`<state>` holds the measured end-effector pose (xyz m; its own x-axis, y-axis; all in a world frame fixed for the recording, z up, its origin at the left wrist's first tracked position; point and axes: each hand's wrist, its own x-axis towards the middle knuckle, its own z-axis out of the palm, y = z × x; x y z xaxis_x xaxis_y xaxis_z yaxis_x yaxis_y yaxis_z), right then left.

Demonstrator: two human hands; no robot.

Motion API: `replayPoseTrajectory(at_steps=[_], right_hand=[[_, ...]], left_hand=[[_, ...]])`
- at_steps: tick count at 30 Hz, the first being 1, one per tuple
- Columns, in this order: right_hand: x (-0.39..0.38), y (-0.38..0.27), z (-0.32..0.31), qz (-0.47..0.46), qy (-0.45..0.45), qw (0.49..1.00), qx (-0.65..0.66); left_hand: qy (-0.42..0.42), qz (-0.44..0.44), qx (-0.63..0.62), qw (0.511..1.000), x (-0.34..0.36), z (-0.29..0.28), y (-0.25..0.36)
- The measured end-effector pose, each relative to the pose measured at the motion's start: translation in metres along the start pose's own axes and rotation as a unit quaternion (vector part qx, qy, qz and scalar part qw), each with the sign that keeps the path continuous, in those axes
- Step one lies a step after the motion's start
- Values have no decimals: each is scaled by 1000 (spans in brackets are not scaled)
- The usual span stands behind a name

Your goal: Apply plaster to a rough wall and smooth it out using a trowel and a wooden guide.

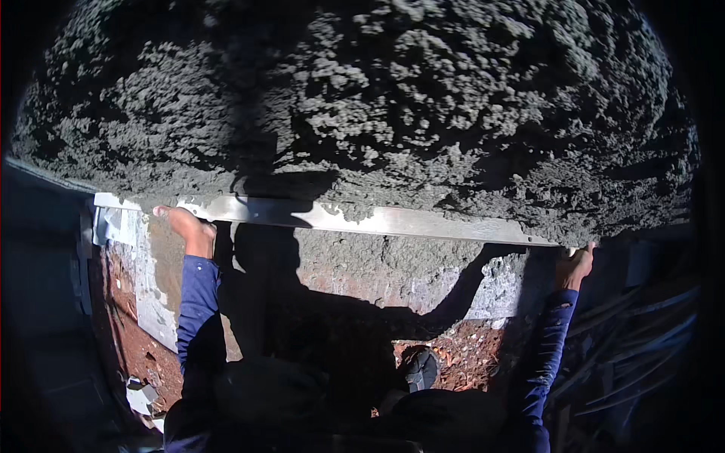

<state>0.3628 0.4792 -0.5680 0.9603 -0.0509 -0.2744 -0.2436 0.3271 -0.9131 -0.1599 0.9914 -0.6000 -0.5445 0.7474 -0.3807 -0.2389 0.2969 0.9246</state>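
A long metal straightedge (423,223) lies across the view along the lower part of a wall coated in rough grey wet mortar (438,98). Mortar clings to its upper edge in patches. My left hand (187,224) is closed on the straightedge near its left end, the thumb side pointing left. At the right end my right hand (577,266) grips it, its fingers partly in shadow. Both forearms, in blue sleeves, reach up from the lower edge. A smoother grey mortar strip (362,260) shows below the bar.
Reddish soil with rubble (468,355) lies at the wall's foot, where a dark shoe (420,368) shows. Pale broken pieces (141,396) sit at lower left. Long thin rods or strips (642,325) lie in shadow at right. My shadow darkens the middle.
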Motion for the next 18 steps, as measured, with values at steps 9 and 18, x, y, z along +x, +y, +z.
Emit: replayPoseTrajectory(at_steps=[9, 18], right_hand=[[22, -1, 42, 56, 224, 970, 73], [65, -11, 2, 51, 28, 998, 31]], left_hand=[[34, 61, 33, 997, -8, -52, 53], [86, 71, 61, 992, -33, -44, 68]])
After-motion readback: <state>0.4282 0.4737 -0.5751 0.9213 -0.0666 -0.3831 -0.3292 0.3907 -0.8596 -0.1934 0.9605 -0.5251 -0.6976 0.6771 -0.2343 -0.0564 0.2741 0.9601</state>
